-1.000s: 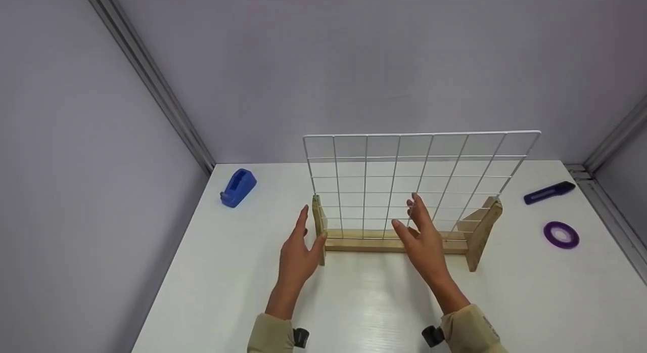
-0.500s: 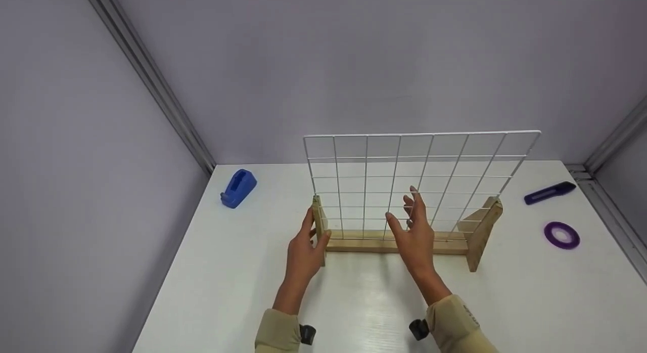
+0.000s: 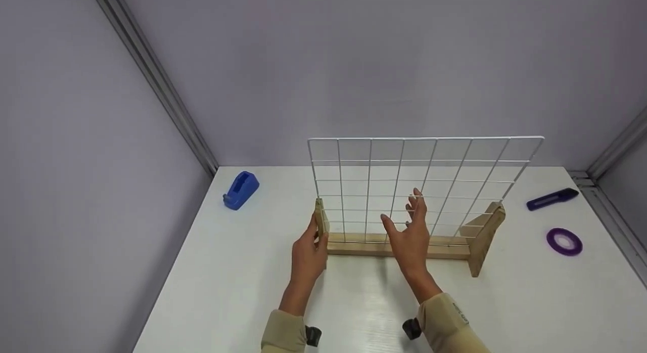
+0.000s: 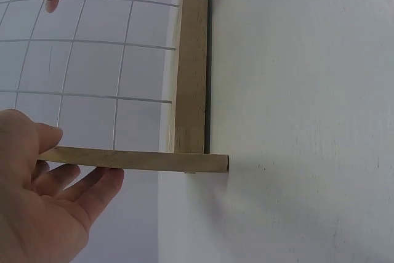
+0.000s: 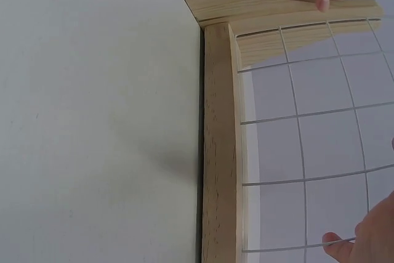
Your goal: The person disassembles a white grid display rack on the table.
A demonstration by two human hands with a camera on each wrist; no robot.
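"Left hand (image 3: 308, 257) and right hand (image 3: 410, 244): what is each doing?"

"Left grips the tapered, pale wooden left panel (image 4: 148, 159), thumb on the inner face, fingers outside. Right holds nothing; its fingers are spread before the wires, and I can't tell whether they touch."

"Which way does the stand lie?"

"Just beyond both wrists on the white table (image 3: 227, 292), its long axis running left to right. Left is the nearer hand, right at that end; right hovers around the middle."

"And its look?"

"Squared pale wooden rail (image 3: 364, 248) along the bottom, visible grain, a matching wooden right panel (image 3: 482, 244). Above the rail rises a white wire grid (image 3: 424, 138), wider than tall."

"Anything farther out?"

"Purple flat ring (image 3: 567, 251) on the right, dark purple slotted tool (image 3: 565, 194) beyond it, blue plastic tape dispenser (image 3: 241, 191) far left."
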